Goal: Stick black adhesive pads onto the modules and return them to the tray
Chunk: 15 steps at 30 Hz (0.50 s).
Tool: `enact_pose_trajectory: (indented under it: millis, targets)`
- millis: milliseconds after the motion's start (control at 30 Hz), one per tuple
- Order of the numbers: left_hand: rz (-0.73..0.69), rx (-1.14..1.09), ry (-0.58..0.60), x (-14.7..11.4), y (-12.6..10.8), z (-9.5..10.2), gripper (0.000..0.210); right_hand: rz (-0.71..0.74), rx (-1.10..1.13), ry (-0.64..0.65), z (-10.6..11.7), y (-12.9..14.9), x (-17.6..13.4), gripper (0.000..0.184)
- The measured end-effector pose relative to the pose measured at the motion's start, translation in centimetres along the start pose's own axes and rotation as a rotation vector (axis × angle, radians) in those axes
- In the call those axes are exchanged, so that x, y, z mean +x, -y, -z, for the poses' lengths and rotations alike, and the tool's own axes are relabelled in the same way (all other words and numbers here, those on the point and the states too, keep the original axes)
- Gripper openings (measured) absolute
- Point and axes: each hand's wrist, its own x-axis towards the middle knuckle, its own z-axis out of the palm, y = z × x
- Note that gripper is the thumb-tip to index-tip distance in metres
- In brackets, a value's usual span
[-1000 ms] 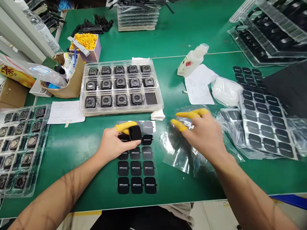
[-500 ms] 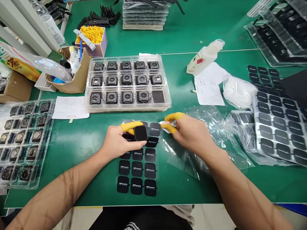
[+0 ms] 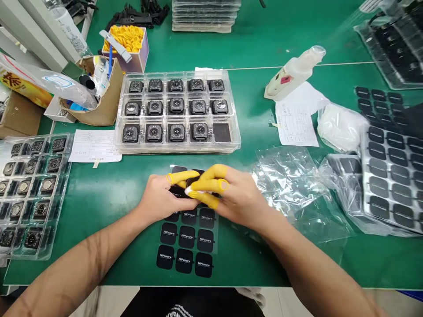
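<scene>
My left hand (image 3: 160, 194), with a yellow finger cot on its index finger, is closed on a square black watch body (image 3: 191, 180). My right hand (image 3: 236, 193) wears several yellow finger cots and pinches a small white cloth (image 3: 188, 190). The cloth is at the watch's face, and these fingers cover most of the watch. Below both hands lies a clear sheet of black rounded-square films (image 3: 187, 237) printed "HiFuture"; its upper rows are partly hidden.
Beyond the hands stands a clear tray (image 3: 178, 149) of watch bodies, with another tray (image 3: 62, 189) at the left. A dispenser bottle (image 3: 291, 75), paper slips, plastic bags (image 3: 287, 176) and stacked film sheets (image 3: 378, 185) are at the right. Boxes (image 3: 105, 105) stand back left.
My right hand has moved left with the white cloth, from beside the film sheet onto the watch. My left hand still holds the watch in about the same place. The view has shifted slightly.
</scene>
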Motion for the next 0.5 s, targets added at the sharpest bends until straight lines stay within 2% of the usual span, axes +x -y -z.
enact_pose_trajectory:
  millis: [100,233,333,433,500]
  targets:
    - [0.01,0.004,-0.003,0.05,-0.02,-0.03,0.046,-0.039,-0.047,-0.037,0.03,-0.15,-0.03,0.008]
    - [-0.02,0.015,-0.001,0.02,0.07,-0.09,0.044,-0.021,0.078,-0.003,0.14,-0.27,-0.32,0.005]
    - [-0.025,0.032,-0.024,-0.01,0.16,-0.11,0.046,-0.118,0.049,-0.04,-0.01,-0.1,-0.44,0.007]
    - [-0.062,0.03,-0.025,0.01,0.21,-0.1,0.044,-0.073,0.127,-0.028,-0.57,0.33,-0.49,0.005]
    - [-0.08,0.062,-0.026,0.07,0.17,-0.06,0.041,-0.109,0.088,-0.056,-0.8,0.17,-0.53,0.008]
